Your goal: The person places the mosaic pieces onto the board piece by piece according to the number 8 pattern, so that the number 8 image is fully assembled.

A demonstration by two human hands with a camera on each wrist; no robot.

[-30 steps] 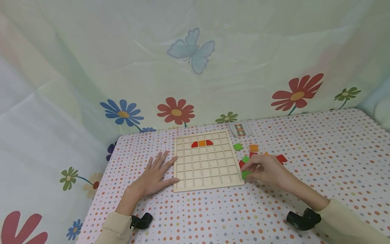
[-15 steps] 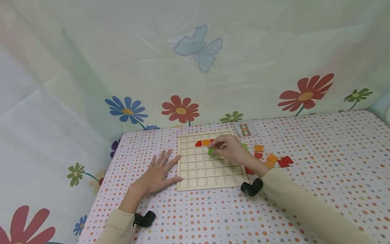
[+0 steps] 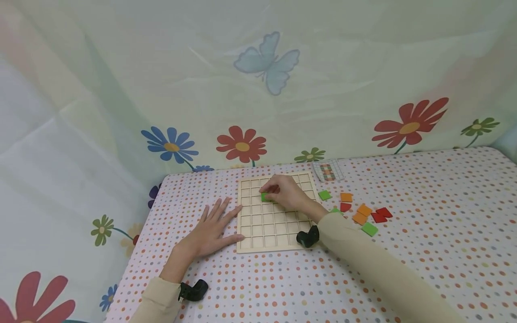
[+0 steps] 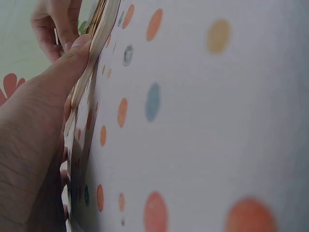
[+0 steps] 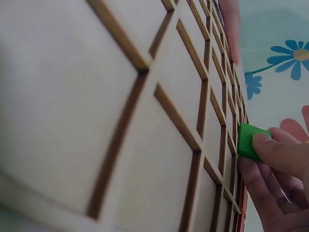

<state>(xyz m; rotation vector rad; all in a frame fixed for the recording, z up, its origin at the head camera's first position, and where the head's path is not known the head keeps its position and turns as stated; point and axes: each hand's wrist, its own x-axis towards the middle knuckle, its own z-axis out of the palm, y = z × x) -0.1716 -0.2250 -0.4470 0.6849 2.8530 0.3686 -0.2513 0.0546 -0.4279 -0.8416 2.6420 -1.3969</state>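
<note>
My right hand (image 3: 282,193) pinches a green square tile (image 3: 264,197) between thumb and fingers over the upper part of a wooden grid board (image 3: 268,229). In the right wrist view the green tile (image 5: 251,141) stands tilted against the grid ribs. My left hand (image 3: 210,231) lies with fingers spread at the board's left edge, its thumb and index fingertip touching the frame. The red and orange pieces set in the board's upper rows are hidden behind my right hand in the head view; a red sliver (image 5: 240,222) shows in the right wrist view.
Right of the board lie loose green (image 3: 369,229), orange (image 3: 346,197) and red (image 3: 383,215) pieces, several in all. A small printed pattern card (image 3: 328,171) lies behind them. A floral curtain (image 3: 307,112) hangs along the back edge of the dotted tablecloth (image 3: 274,287).
From the loose pieces at the right, my right hand has carried a green tile left onto the board's upper part. My left hand has kept its place at the board's edge.
</note>
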